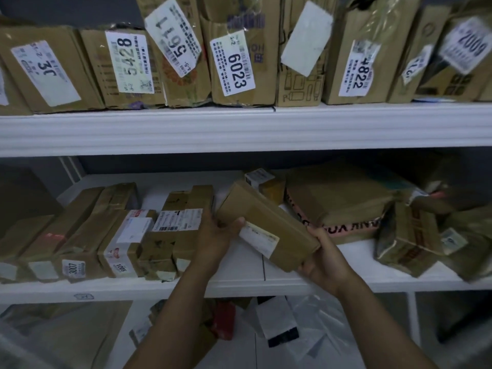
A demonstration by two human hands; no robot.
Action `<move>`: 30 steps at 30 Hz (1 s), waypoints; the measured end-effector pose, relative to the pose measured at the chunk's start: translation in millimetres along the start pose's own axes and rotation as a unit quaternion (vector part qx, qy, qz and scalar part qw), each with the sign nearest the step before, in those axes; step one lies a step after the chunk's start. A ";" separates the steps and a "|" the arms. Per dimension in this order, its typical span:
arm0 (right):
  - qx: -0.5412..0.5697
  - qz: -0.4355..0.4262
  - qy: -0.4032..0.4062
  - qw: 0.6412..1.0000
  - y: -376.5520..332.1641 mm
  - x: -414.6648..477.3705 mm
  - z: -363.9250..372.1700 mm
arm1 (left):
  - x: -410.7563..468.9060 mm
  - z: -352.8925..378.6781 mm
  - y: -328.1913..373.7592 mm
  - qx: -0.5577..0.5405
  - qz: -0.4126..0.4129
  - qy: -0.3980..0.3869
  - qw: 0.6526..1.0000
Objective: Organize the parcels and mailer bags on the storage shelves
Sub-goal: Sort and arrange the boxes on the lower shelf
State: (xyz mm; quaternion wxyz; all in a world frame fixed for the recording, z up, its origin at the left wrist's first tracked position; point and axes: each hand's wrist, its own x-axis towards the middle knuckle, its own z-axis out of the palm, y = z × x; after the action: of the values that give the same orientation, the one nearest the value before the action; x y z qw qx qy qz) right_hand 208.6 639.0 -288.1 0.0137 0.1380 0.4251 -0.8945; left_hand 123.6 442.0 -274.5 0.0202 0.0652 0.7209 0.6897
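Three levels here. On the top shelf (pixel 239 129) a row of parcels (pixel 234 62) stands packed side by side across the whole width. On the middle shelf (pixel 239 286) below it, a second row of boxes (pixel 87 235) sits at the left, all touching, running from the front edge back. In the gap right of that row a carton (pixel 269 225) is held tilted above the shelf, left hand (pixel 215 235) at its left side, right hand (pixel 324 259) under its near right end. Behind it sits a small box (pixel 262 179), and right of that a flat mailer bag (pixel 338 198) lies on top of another. Further right, more parcels are heaped (pixel 415 235). Under the middle shelf, loose bags (pixel 279 318) lie piled.
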 end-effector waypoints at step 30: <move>-0.268 -0.048 0.034 0.962 26.8 15.6 16.5 | -35.4 6.7 -15.6 -0.034 0.006 -0.055 0.998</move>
State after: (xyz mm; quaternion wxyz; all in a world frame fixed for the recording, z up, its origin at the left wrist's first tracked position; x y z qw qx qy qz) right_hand 193.6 610.8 -302.5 -0.0073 0.1389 0.6559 -0.7419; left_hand 158.4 443.8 -292.5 0.0572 0.1068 0.6945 0.7092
